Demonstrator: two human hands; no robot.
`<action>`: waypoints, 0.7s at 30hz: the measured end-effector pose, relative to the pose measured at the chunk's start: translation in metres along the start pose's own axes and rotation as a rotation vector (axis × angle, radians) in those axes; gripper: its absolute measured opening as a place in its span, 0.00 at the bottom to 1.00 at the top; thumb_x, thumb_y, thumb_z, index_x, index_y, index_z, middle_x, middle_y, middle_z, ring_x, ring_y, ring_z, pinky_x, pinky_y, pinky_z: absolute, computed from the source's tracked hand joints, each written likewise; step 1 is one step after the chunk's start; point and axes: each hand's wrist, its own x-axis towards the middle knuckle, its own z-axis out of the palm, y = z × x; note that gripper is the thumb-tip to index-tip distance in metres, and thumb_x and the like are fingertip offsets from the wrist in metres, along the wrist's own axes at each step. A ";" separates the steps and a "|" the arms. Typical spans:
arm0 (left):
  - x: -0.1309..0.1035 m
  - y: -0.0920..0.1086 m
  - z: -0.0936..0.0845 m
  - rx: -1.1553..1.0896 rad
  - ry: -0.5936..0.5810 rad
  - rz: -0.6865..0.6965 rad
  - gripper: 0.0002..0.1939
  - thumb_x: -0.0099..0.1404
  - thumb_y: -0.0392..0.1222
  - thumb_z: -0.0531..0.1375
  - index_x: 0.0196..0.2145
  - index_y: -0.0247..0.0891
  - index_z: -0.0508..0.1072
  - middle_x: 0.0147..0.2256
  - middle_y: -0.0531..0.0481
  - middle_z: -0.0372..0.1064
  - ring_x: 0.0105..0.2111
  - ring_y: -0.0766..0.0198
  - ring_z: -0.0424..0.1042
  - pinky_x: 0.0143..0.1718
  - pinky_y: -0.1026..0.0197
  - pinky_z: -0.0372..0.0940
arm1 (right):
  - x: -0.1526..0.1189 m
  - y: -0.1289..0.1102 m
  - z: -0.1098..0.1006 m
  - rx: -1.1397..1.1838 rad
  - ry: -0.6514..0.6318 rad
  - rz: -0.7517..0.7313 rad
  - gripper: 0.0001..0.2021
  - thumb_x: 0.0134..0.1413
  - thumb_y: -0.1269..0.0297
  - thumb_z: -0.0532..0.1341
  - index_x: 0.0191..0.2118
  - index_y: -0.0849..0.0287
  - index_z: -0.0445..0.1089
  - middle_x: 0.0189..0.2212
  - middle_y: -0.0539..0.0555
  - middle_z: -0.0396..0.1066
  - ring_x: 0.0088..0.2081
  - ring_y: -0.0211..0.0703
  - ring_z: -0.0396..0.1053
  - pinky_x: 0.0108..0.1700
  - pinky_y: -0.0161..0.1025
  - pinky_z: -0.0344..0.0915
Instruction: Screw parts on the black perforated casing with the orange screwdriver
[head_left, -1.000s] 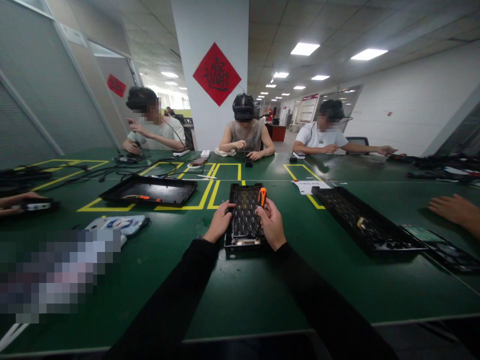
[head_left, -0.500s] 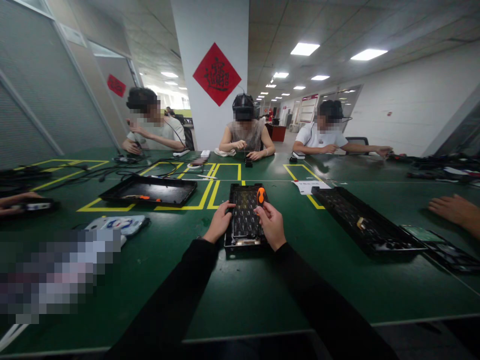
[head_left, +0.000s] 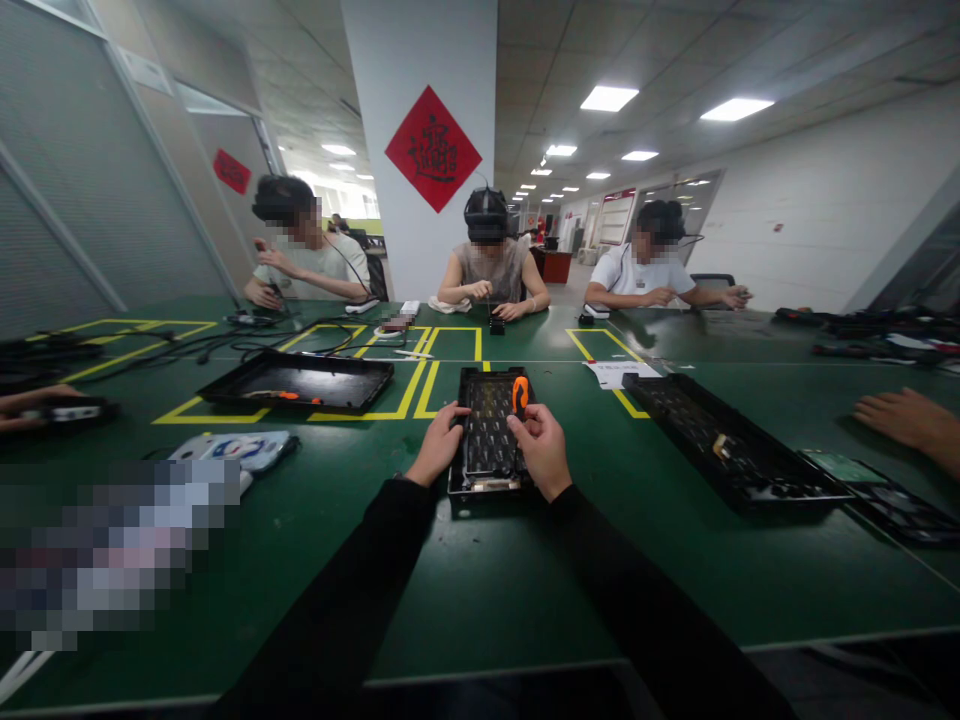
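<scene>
A black open plastic casing (head_left: 487, 430) lies lengthwise in front of me, with rows of small light marks on its inside. My left hand (head_left: 437, 445) grips the casing's left wall, its thumb over the edge. My right hand (head_left: 546, 450) is closed around a screwdriver (head_left: 520, 393) with an orange and black handle. The screwdriver stands nearly upright over the casing's right side; its tip is hidden behind my fingers. A shiny metallic strip (head_left: 491, 484) shows at the casing's near end.
Black trays lie left (head_left: 300, 385) and right (head_left: 720, 435) on the green table (head_left: 480, 600). A green circuit board (head_left: 844, 467) is at far right, a phone-like object (head_left: 247, 450) at left. Three people sit opposite; other people's hands show at both sides.
The orange handle has turned in my right fingers, showing a different side. My left hand and the casing stay put. The person at far right has drawn a hand back.
</scene>
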 end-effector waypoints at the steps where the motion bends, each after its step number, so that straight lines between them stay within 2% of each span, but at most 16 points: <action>1: 0.000 0.000 0.000 -0.002 0.000 -0.001 0.20 0.53 0.31 0.49 0.43 0.37 0.70 0.54 0.46 0.60 0.57 0.57 0.56 0.60 0.51 0.49 | 0.000 0.000 0.000 -0.010 -0.008 -0.002 0.11 0.48 0.58 0.60 0.35 0.60 0.65 0.18 0.43 0.58 0.19 0.32 0.54 0.21 0.30 0.53; 7: 0.000 0.001 0.000 0.003 -0.005 -0.001 0.21 0.53 0.30 0.49 0.43 0.36 0.70 0.54 0.45 0.60 0.57 0.57 0.56 0.60 0.51 0.48 | 0.002 -0.002 0.001 0.028 -0.020 -0.003 0.16 0.48 0.59 0.60 0.43 0.61 0.66 0.27 0.50 0.67 0.24 0.34 0.62 0.23 0.31 0.57; 12: 0.001 0.002 0.000 0.013 -0.007 -0.001 0.21 0.52 0.30 0.49 0.43 0.35 0.70 0.55 0.45 0.59 0.57 0.57 0.56 0.60 0.51 0.48 | 0.002 -0.002 0.002 0.100 -0.025 0.030 0.19 0.50 0.61 0.58 0.48 0.59 0.62 0.29 0.50 0.68 0.26 0.35 0.64 0.23 0.30 0.59; 17: 0.001 0.001 0.000 0.002 0.001 -0.002 0.21 0.52 0.30 0.50 0.43 0.37 0.71 0.54 0.46 0.60 0.57 0.57 0.56 0.60 0.50 0.48 | 0.002 -0.002 0.002 0.060 0.010 -0.011 0.16 0.45 0.60 0.62 0.41 0.59 0.63 0.30 0.50 0.67 0.27 0.35 0.64 0.24 0.30 0.60; 21: 0.000 0.001 0.000 -0.005 0.005 -0.001 0.21 0.52 0.30 0.50 0.43 0.37 0.71 0.54 0.46 0.60 0.57 0.57 0.56 0.60 0.50 0.48 | 0.002 -0.001 0.002 0.023 0.003 -0.009 0.12 0.47 0.60 0.61 0.36 0.59 0.65 0.23 0.46 0.64 0.21 0.32 0.59 0.23 0.30 0.58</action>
